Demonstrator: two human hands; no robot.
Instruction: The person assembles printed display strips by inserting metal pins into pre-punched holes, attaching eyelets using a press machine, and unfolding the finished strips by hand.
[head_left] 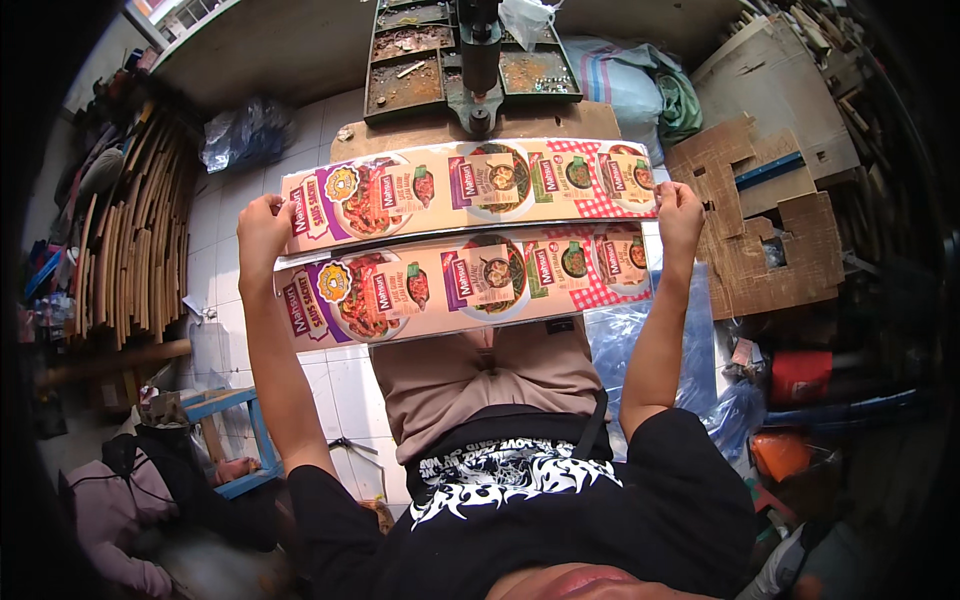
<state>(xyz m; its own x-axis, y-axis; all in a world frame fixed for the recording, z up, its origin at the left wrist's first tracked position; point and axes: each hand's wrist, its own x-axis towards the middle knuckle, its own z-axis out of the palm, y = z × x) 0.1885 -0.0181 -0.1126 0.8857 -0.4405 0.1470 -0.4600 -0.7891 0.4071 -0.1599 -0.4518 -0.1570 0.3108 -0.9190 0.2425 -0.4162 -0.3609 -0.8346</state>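
Between my hands stretches a long printed panel [435,190], peach-coloured with food pictures and a red checked patch. My left hand [264,238] pinches its left end, thumb and fingers closed on the edge. At the opposite end my right hand [682,212] is closed on the right edge in the same way. A second panel [445,290] with matching print lies nearer to me, just above my lap. Beyond the held panel stands a dark press-like machine [480,85], its lower tip close to the panel's far edge over a brown board [570,122].
A compartmented tray [405,85] with small metal parts flanks the machine. Brown boards [135,240] stand stacked at the left; a cut-out board [755,220] leans at the right. A blue frame [235,440] and clear plastic sheeting [660,340] are lower down.
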